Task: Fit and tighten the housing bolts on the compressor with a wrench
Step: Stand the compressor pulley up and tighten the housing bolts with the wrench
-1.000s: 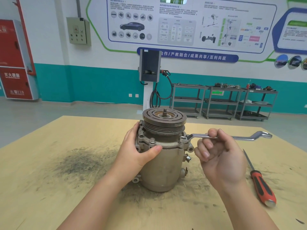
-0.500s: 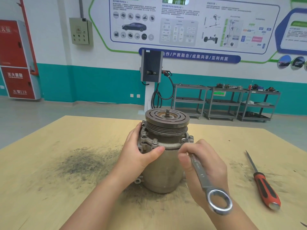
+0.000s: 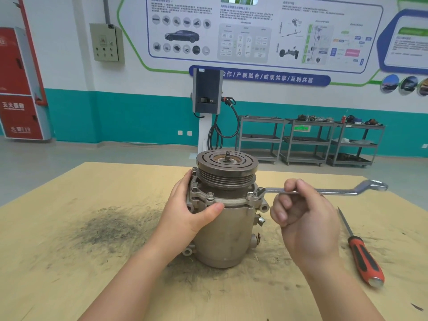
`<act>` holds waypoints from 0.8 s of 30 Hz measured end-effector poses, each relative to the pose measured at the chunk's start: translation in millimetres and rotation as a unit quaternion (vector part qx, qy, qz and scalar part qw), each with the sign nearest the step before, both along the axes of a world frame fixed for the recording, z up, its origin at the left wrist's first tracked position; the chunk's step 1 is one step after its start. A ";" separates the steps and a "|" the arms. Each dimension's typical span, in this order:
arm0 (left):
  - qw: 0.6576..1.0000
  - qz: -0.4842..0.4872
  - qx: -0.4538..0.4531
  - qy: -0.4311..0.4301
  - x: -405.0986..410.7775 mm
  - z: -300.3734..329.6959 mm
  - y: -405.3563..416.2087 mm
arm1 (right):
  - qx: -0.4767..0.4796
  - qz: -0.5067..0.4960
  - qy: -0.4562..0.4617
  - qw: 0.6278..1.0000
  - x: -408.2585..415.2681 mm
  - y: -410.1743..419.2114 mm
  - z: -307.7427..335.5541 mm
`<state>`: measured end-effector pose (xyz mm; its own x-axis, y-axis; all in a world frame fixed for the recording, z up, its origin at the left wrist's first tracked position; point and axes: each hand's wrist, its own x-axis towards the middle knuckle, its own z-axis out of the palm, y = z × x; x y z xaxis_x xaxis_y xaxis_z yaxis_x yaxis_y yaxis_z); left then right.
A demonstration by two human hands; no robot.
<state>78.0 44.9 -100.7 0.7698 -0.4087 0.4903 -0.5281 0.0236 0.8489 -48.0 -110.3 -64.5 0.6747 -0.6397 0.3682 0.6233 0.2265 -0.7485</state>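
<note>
An automotive training workshop: a wall chart diagrams a car and its parts, an EV charging post stands below, 3 metal parts trolleys line the wall, and the plywood bench is grime-stained.

A compressor stands upright on the counter, pulley end up. The left hand grips its housing, thumb across the front below a bolt. The right hand holds the shaft of a wrench, whose near end sits at the housing's right edge; the far end points right. A red-handled screwdriver lies on the counter right of that hand.
</note>
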 end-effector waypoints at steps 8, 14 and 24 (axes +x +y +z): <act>1.000 -0.004 0.000 0.005 -0.1 0.2 0.7 | -0.190 -0.153 -0.039 0.969 0.0 11.2 -10.9; 1.000 -0.004 -0.010 0.008 -0.2 0.0 -0.3 | -0.538 -0.269 -0.080 0.795 3.7 27.0 -22.8; 1.000 0.007 -0.001 0.005 -0.9 0.2 0.2 | -0.173 -0.145 -0.064 0.972 -4.8 18.8 -8.2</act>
<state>77.1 45.0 -100.5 0.7805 -0.3973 0.4827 -0.5195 0.0173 0.8543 -52.8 -91.4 -72.7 0.4190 -0.6184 0.6648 0.7166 -0.2243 -0.6604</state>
